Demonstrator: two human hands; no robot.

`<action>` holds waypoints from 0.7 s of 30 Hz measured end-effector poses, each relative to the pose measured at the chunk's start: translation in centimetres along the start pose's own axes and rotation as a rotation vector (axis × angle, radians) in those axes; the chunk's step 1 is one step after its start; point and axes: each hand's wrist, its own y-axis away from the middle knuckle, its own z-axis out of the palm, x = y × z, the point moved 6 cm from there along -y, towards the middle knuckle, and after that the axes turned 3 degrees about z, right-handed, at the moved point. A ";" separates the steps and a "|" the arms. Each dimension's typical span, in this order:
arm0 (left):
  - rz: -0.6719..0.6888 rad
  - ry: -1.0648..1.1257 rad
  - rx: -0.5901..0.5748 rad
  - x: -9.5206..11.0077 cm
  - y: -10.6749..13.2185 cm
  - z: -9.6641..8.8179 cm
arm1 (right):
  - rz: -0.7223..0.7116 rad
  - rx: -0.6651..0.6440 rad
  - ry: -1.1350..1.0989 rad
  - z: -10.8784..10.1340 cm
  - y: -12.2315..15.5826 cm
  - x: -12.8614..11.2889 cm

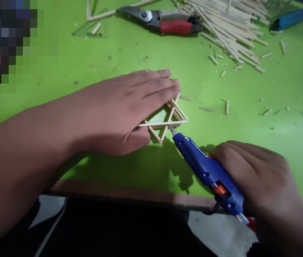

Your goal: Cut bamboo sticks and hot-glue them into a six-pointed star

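A small star-shaped frame of thin wooden sticks [167,123] lies on the green tabletop, partly hidden by my left hand [130,96]. That hand holds the star from above, its long fingers stretched over the far side and the thumb at the near side. My right hand [258,175] is wrapped round a blue hot glue gun [207,167]; its trigger is out of sight. The gun's metal nozzle points up and left, at a crossing of sticks on the star's near right side. A clear glue stick pokes out of its back end.
Pruning shears [162,22] with a red grip lie at the back, next to a loose pile of wooden sticks [229,28]. A blue tool [288,19] is at the far right. Stick offcuts [227,107] dot the right side. The table's edge [130,192] runs near me.
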 end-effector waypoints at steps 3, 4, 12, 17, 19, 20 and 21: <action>0.023 0.007 0.011 0.0 0.1 0.0 | -0.002 0.003 0.000 0.0 0.0 0.0; 0.030 -0.010 0.003 0.1 0.1 0.0 | -0.001 0.001 -0.002 0.1 0.0 0.0; 0.058 -0.062 -0.031 -0.1 0.1 0.1 | -0.004 0.006 -0.004 -0.2 0.2 0.0; 0.017 -0.015 -0.003 -0.5 0.0 0.1 | 0.056 0.120 0.032 -1.0 0.1 0.1; 0.016 -0.036 0.001 -0.3 0.0 0.0 | 0.089 0.149 0.024 -1.1 0.2 0.4; 0.019 -0.056 -0.004 -0.2 0.1 0.0 | 0.106 0.160 0.014 -1.0 0.3 0.6; 0.024 -0.078 -0.012 0.0 0.0 0.0 | 0.130 0.161 0.001 -1.0 0.4 0.8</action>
